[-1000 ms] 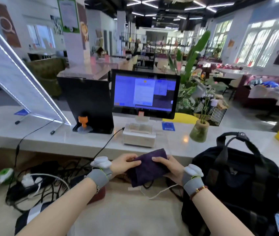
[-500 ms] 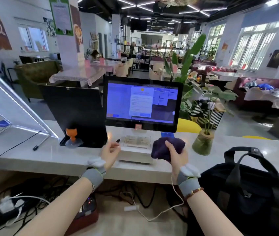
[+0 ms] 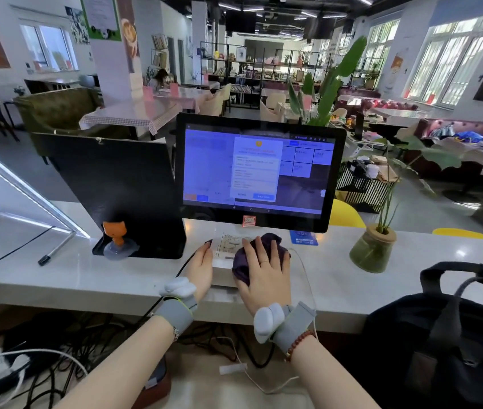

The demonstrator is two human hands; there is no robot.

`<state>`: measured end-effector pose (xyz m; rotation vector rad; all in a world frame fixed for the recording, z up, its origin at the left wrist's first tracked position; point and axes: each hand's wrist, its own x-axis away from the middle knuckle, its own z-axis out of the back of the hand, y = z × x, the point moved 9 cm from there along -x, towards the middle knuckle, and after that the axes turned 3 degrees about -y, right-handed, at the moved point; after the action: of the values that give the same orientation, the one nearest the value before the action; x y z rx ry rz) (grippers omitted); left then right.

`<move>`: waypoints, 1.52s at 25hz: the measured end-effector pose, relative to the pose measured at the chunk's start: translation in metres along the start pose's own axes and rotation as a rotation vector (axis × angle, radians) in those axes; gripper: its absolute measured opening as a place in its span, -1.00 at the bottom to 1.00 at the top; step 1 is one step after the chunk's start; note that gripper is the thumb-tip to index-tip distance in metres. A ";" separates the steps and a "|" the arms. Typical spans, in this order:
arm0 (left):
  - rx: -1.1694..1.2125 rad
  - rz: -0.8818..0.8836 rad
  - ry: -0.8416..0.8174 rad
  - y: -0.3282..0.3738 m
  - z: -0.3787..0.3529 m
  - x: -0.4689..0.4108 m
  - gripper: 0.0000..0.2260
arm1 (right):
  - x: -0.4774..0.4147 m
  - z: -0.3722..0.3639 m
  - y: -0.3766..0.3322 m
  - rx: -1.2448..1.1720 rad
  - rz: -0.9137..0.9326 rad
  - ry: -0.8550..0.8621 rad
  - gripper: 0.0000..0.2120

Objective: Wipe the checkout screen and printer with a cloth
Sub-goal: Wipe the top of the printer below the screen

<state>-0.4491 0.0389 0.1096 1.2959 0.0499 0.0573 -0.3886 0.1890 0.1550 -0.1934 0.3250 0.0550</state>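
Note:
The checkout screen [image 3: 259, 172] stands lit on the white counter [image 3: 57, 278], with a pop-up window showing. Just below it sits the small white receipt printer [image 3: 224, 255]. A dark purple cloth [image 3: 266, 246] lies bunched on top of the printer, and my right hand [image 3: 265, 273] presses flat down on it. My left hand [image 3: 201, 267] rests against the printer's left side, fingers wrapped along its edge. Most of the printer's top is hidden under the cloth and my hand.
A black panel [image 3: 116, 187] with an orange cat figure [image 3: 114, 231] stands left of the screen. A glass vase with a plant [image 3: 373, 249] is to the right, and a black backpack [image 3: 446, 335] at the lower right. Cables [image 3: 27, 364] tangle below the counter.
My right hand has carried the cloth from in front of the printer onto its top and flattened on it. My left hand has come from mid-air to the printer's left side.

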 end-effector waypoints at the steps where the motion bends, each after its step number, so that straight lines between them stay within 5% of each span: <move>1: 0.028 -0.017 0.007 -0.002 -0.001 0.002 -0.65 | -0.005 -0.003 0.005 -0.007 -0.032 -0.038 -0.39; 10: 0.025 -0.102 -0.018 -0.002 -0.002 0.006 -0.64 | -0.076 -0.005 0.029 -0.003 -0.251 -0.202 -0.55; 20: 0.140 -0.081 -0.014 0.002 -0.003 0.008 -0.64 | -0.044 -0.005 -0.034 -0.081 0.004 -0.124 -0.60; 30: 0.132 0.038 0.014 -0.015 0.002 0.011 -0.65 | -0.103 -0.028 -0.072 -0.183 0.191 -0.428 -0.68; 38: 0.110 -0.068 -0.050 -0.011 -0.001 0.007 -0.63 | -0.061 0.016 0.029 -0.329 -0.041 -0.286 -0.71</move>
<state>-0.4419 0.0374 0.0988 1.4042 0.0552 -0.0367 -0.4442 0.2193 0.1841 -0.5125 0.0240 0.0944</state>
